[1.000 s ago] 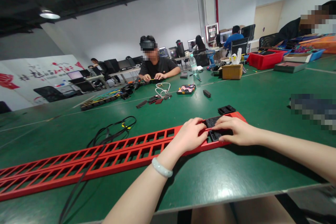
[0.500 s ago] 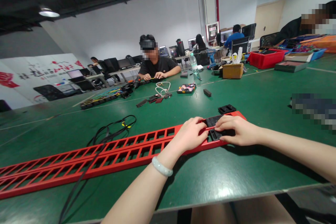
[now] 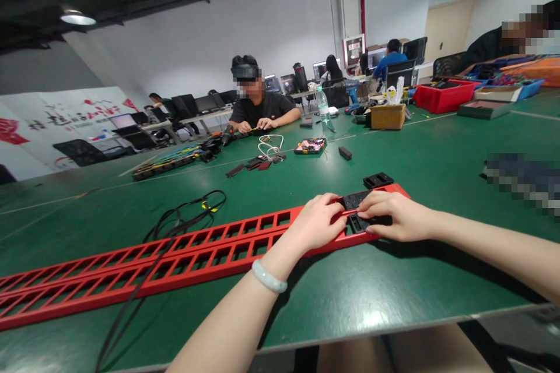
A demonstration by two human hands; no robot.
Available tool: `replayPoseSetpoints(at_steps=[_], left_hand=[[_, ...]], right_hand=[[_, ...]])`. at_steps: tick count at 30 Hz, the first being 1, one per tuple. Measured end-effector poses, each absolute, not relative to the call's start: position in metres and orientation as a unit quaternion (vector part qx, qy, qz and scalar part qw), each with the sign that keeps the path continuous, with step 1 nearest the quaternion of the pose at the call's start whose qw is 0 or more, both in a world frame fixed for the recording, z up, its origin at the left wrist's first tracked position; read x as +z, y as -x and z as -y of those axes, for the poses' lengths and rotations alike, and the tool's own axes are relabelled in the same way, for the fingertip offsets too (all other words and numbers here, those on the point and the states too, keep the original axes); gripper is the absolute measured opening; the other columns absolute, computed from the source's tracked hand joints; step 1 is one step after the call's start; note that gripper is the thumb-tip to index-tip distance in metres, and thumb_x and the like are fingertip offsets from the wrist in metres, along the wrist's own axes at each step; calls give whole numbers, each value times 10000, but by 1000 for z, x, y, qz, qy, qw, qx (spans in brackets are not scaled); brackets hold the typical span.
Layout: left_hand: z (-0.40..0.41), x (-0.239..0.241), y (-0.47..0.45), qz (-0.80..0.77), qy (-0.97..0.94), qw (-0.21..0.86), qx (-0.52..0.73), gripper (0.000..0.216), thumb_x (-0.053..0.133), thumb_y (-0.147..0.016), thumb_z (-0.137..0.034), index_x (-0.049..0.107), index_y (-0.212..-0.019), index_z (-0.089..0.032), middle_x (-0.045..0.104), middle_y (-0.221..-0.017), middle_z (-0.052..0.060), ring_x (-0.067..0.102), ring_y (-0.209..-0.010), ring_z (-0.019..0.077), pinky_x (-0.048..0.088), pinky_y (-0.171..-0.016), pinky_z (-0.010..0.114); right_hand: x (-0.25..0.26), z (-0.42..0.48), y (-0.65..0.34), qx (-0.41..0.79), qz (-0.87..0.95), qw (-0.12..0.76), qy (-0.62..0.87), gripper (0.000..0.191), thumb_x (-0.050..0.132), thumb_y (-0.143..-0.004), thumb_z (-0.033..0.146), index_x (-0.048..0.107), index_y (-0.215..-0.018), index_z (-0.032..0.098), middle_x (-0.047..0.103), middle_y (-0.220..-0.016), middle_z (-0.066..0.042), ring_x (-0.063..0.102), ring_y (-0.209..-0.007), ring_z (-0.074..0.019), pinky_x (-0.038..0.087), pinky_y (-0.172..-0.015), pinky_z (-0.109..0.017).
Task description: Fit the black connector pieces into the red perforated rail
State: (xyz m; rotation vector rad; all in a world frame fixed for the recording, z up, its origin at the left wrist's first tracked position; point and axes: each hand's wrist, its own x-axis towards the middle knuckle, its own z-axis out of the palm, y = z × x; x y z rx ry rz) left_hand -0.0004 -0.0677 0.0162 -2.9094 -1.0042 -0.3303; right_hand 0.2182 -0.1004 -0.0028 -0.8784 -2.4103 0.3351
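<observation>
A long red slotted rail [image 3: 210,247] lies across the green table [image 3: 350,297], from the far left to its right end near the middle. My left hand [image 3: 317,222] rests curled on the rail near that end. My right hand [image 3: 396,215] presses flat on black plastic pieces [image 3: 355,211] seated in the rail's last slots. Neither hand lifts anything. Another black piece [image 3: 378,180] lies loose just beyond the rail's end.
Black cables [image 3: 184,218] loop over the rail at left. A person [image 3: 258,105] works across the table, with small parts [image 3: 310,146], a bottle [image 3: 322,107], a cardboard box [image 3: 387,116] and a red bin [image 3: 441,96] further back. The table's near edge runs below my arms.
Both hands stay on the rail's right end; the fingers shift only slightly. The view has tilted a little.
</observation>
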Motion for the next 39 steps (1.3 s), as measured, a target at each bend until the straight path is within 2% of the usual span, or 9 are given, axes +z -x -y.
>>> replayPoseSetpoints(at_steps=[12,27,39], left_hand=[[68,16,1,324,940,27,-107,247,417,-854,-310,612,-949,-191,509,-1126,58,493,-1007,197,396,-913,334],[70,19,0,332,938,17,-100,246,424,-852,-316,615,-948,-194,514,-1129,58,492,-1020,201,395,-919,338],[68,18,0,326,940,17,-103,248,421,-854,-313,618,-941,-190,514,-1119,62,493,-1011,200,393,-914,340]], right_hand=[[-1,101,-219,122,903,244,333,306,514,-792,312,629,-1021,145,610,-1033,-96,529,-966,-170,419,-889,-308],[1,97,-221,141,902,270,306,283,541,-778,303,641,-1005,166,634,-986,-101,557,-930,-184,445,-837,-326],[0,97,-223,122,913,246,300,309,507,-801,321,628,-1037,162,618,-1010,-106,545,-955,-184,436,-862,-329]])
